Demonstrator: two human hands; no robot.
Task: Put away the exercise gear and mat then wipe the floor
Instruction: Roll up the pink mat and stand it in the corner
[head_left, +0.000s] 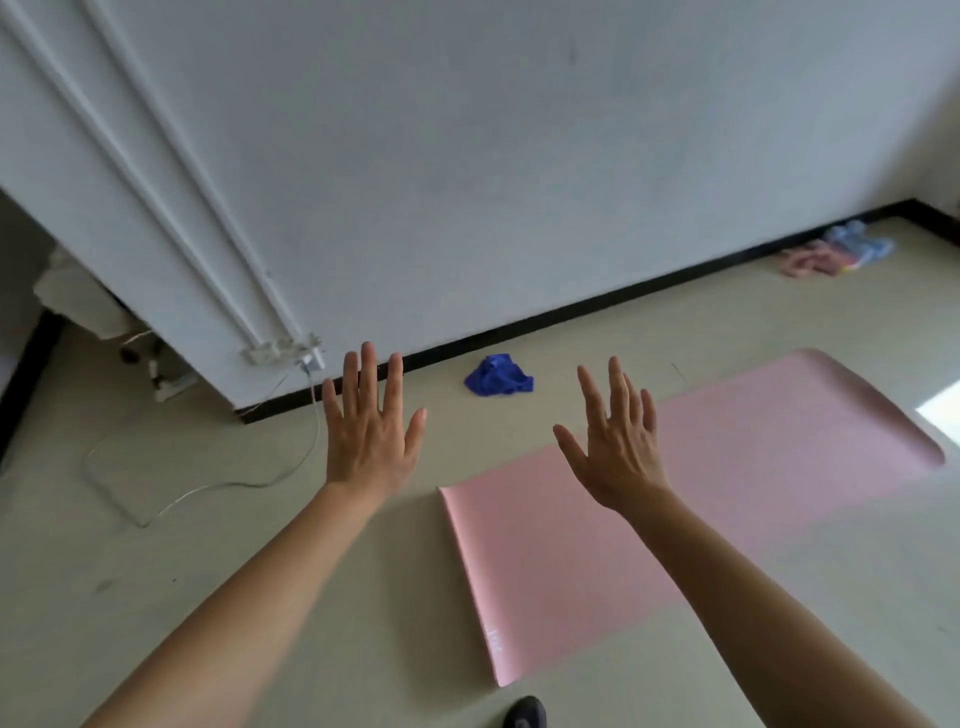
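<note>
A pink exercise mat (753, 457) lies unrolled flat on the pale floor, running from bottom centre to the right. A crumpled blue cloth (497, 376) sits on the floor by the black skirting, beyond the mat's near end. Pink and light-blue gear (836, 250) lies heaped against the wall at far right. My left hand (367, 431) is raised in front of me, fingers spread, holding nothing, left of the mat. My right hand (618, 441) is also raised with fingers apart, empty, above the mat's near half.
A white cable (208, 486) loops over the floor at left, running up to a plug and socket strip (283, 351) on the wall corner. White pipes run down that corner. A dark shoe tip (525, 713) shows at the bottom edge. Clutter sits in the left recess.
</note>
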